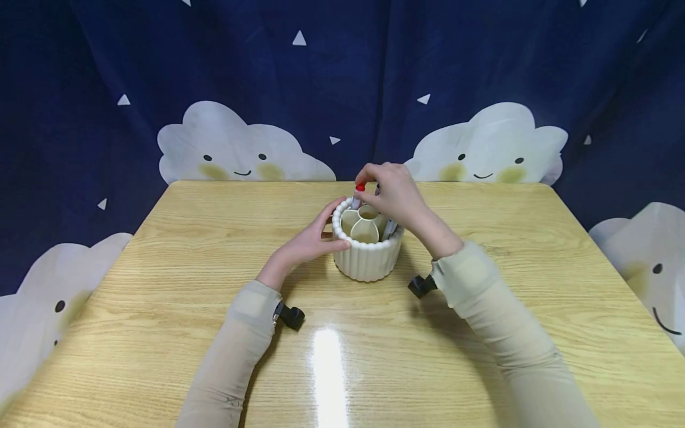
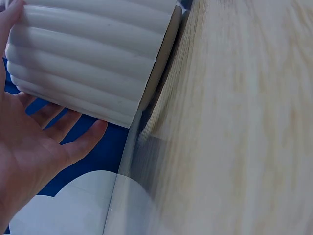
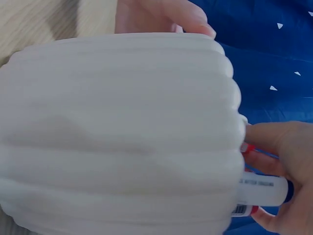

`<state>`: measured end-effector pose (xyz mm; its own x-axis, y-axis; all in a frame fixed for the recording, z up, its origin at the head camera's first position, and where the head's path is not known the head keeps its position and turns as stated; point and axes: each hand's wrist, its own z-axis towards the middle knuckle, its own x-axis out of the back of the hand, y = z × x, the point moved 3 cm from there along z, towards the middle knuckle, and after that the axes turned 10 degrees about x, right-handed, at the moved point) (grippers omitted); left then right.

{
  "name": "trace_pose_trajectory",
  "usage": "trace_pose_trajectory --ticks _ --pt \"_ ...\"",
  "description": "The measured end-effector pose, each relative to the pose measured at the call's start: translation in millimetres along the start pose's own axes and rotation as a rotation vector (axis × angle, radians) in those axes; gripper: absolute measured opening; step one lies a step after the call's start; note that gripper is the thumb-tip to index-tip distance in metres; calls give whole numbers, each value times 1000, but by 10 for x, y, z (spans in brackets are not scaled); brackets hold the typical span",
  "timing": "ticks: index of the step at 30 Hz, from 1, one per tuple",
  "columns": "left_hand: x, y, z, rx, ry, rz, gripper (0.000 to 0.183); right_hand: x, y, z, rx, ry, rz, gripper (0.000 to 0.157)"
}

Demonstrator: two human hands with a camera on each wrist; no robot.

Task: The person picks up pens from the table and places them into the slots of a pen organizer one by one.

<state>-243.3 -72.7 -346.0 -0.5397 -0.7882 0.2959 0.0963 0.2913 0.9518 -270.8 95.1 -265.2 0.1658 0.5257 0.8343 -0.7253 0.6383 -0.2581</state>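
Note:
A white ribbed pen holder (image 1: 366, 261) with a beaded rim and several inner compartments stands on the table. My left hand (image 1: 313, 238) grips it from the left, thumb at the front rim and fingers round the far side; in the left wrist view those fingers (image 2: 88, 139) lie along the ribbed wall. Over the back of the holder, my right hand (image 1: 393, 193) pinches a red-capped marker (image 1: 359, 193) upright by its cap, its lower end hidden inside. In the right wrist view a white marker with a dark blue cap (image 3: 264, 190) pokes out past the rim, beside the right hand (image 3: 293, 166).
The wooden table (image 1: 214, 333) reaches back to a dark blue curtain (image 1: 342, 71) with clouds and triangles. Small black cameras sit on the left wrist (image 1: 291, 317) and the right wrist (image 1: 421, 286). Another marker (image 1: 389, 229) leans in the holder's right side.

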Motion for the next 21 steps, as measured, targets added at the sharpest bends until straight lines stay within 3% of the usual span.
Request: trace_pose_trajectory --ticks 10,16,21 --pt "7 -5 12 10 -6 13 86 -23 -16 -35 -6 -18 -13 18" --pt "3 3 9 -10 -1 19 86 40 -6 -121 37 60 31 20" --pt "7 9 10 -22 3 25 86 99 44 -239 -8 117 51 22"
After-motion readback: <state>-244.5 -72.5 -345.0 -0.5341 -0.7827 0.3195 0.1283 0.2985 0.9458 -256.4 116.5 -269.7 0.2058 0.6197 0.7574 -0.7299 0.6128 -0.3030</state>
